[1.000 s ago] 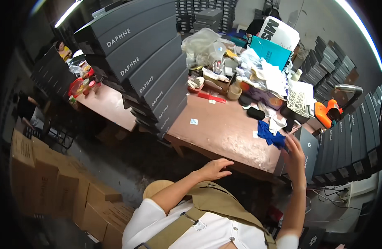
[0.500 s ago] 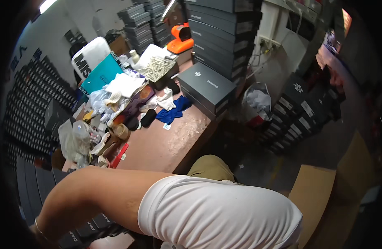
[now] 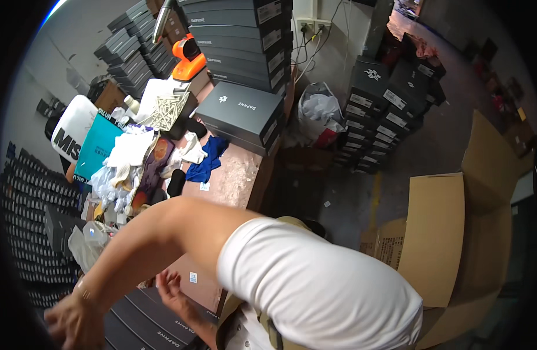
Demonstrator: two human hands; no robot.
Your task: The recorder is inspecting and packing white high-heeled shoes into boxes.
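You're holding your left hand [image 3: 175,296] spread near boxes [image 3: 137,326] by the bench [image 3: 236,184]; your right hand [image 3: 77,319] is looking blurred, grip unclear. A carton [image 3: 434,239] is standing right of the bench.

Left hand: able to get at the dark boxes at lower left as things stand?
Probably yes. The left hand looks empty, fingers spread, right by the dark boxes, and nothing visible blocks the way. Whether it touches them, I can't tell.
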